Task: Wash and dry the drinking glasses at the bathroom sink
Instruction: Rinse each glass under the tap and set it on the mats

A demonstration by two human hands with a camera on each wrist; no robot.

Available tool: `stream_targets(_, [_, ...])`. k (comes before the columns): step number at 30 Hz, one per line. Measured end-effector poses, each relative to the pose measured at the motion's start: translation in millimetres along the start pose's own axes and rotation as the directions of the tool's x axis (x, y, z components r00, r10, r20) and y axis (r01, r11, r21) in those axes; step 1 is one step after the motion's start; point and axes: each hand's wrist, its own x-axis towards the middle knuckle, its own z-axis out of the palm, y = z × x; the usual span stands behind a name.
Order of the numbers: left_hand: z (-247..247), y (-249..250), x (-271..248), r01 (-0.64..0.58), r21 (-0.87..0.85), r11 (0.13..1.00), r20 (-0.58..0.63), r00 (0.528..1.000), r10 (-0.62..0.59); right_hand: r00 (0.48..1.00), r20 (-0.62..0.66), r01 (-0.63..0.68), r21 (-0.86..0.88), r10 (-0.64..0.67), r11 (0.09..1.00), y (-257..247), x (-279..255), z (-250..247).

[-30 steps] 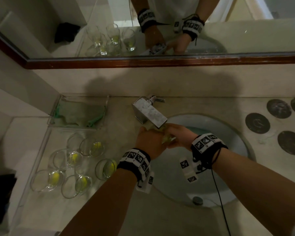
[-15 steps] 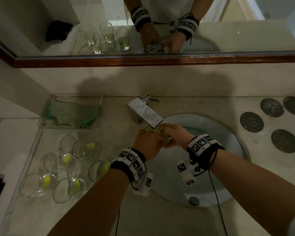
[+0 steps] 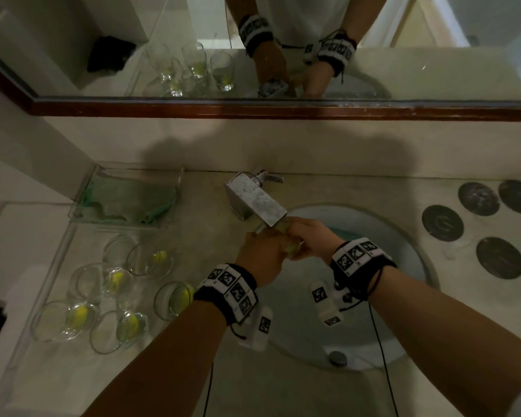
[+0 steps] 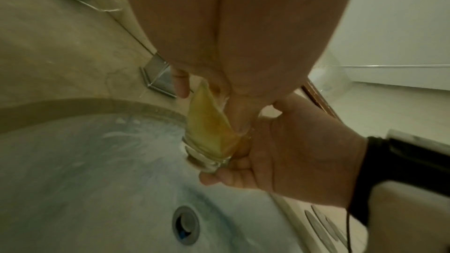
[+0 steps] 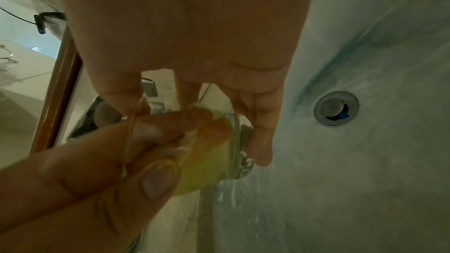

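Under the square faucet [image 3: 254,200], over the sink basin [image 3: 403,254], the right hand [image 3: 310,239] curls its fingers round the base of a drinking glass [image 4: 214,153]. The left hand [image 3: 262,257] pushes a yellow sponge [image 4: 209,124] inside it with thumb and fingers pinched on the sponge. Only the wrist views show sponge and drain [image 5: 336,109]; the head view alone shows five more glasses [image 3: 109,293] standing in a clear tray [image 3: 57,257] left of the basin.

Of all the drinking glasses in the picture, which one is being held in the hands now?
The glass under the faucet, over the sink. The right hand grips its base; the left hand pushes a yellow sponge inside. The other glasses stand untouched in the tray.
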Motion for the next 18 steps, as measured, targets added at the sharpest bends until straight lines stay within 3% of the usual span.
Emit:
stream_targets(2, [2.3,-5.4,-4.5,-0.019,-0.047,0.999,-0.027,0.999,0.018,1.0,0.012,0.012,-0.043,-0.012,0.999,-1.4,0.1,0.6])
stream_targets(6, [0.8,-5.1,-9.9,-0.005,0.259,0.966,-0.045,0.999,0.018,1.0,0.008,0.031,-0.139,-0.03,0.99,-1.1,-3.7,3.7])
stream_targets(9, [-4.7,2.6,-9.3,0.043,0.33,0.943,-0.115,0.993,-0.005,0.999,-0.005,0.051,-0.149,-0.052,0.988,-1.5,-5.2,6.9])
stream_targets(12, [-7.9,2.8,-3.7,0.016,0.27,0.963,-0.063,0.998,0.001,0.998,-0.003,0.056,-0.144,-0.057,0.988,-7.6,-6.3,4.6])
stream_targets(15, [-5.4,-2.9,-0.4,-0.011,0.081,0.997,0.045,0.999,0.008,0.998,0.022,0.053,-0.159,-0.051,0.986,-9.9,-8.6,0.4])
stream_targets(18, [1.0,-3.4,-5.3,-0.035,0.004,0.999,0.07,0.997,0.035,0.998,0.046,0.045,-0.183,-0.037,0.982,-4.1,-10.7,-1.5])
